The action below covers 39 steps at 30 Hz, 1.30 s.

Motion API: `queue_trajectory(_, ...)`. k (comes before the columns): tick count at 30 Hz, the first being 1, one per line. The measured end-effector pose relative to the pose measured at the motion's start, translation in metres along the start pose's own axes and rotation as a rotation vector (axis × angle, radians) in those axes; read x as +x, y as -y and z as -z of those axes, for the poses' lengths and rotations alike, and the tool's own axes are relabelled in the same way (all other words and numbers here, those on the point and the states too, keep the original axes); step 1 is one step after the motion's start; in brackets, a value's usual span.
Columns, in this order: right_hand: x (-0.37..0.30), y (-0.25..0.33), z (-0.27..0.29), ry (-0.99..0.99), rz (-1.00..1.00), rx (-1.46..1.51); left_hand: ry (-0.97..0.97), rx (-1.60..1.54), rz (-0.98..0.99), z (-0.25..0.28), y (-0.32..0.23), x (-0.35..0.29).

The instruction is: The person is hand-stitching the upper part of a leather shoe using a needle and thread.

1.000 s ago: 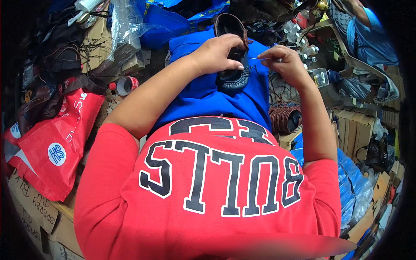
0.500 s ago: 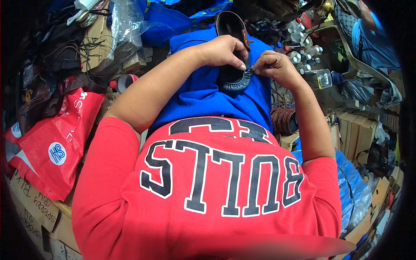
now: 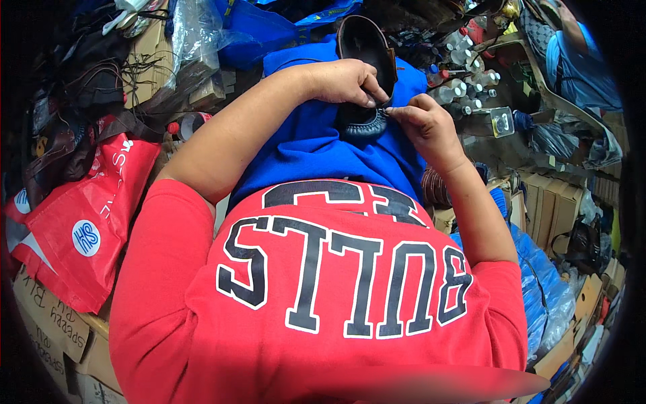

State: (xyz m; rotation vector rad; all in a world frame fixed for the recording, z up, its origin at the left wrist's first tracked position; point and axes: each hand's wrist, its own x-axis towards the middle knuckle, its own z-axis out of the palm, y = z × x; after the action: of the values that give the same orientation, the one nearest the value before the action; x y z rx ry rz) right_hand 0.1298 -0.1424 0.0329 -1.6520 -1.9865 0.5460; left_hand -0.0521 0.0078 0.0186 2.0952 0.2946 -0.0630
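Observation:
A dark leather moccasin shoe [image 3: 364, 128] lies on the blue cloth [image 3: 296, 151] over my lap. Its gathered toe points toward me and the open heel faces away. My left hand [image 3: 351, 82] reaches across the shoe's middle, with thumb and fingers closed on its upper edge. At the right side of that same edge, my right hand [image 3: 425, 126] is pinched, fingertips almost meeting the left ones. Whatever sits between the right fingertips is too small to make out. A small brown leather piece sticks out at the shoe's right side.
Clear plastic bottles [image 3: 471, 87] cluster at the right, close to my right hand. A red bag [image 3: 87, 222] lies at the left above cardboard boxes [image 3: 50, 316]. Blue plastic sheeting [image 3: 259, 34] is beyond the shoe, and more cardboard [image 3: 555, 202] stands at the right.
The shoe has tilted, so more of its inside shows and less of the brown piece. My right hand has moved slightly down, while my left hand stays on the shoe with its fingers shifted a little.

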Motion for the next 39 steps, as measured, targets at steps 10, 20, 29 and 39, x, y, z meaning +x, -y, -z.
queue_trajectory(10,0.031,0.042,0.005,0.27,0.207,-0.689,-0.098,0.026,-0.059,-0.007,0.009,0.01)
queue_trajectory(20,0.022,0.025,0.016,0.238,0.012,-0.249,-0.257,0.113,-0.017,-0.011,0.007,0.002)
queue_trajectory(29,0.026,0.022,-0.003,0.165,0.012,-0.224,-0.324,0.151,-0.087,-0.017,0.003,-0.003)
queue_trajectory(39,-0.019,-0.006,0.015,0.178,-0.501,0.59,-0.381,0.179,0.26,-0.05,-0.052,-0.094)
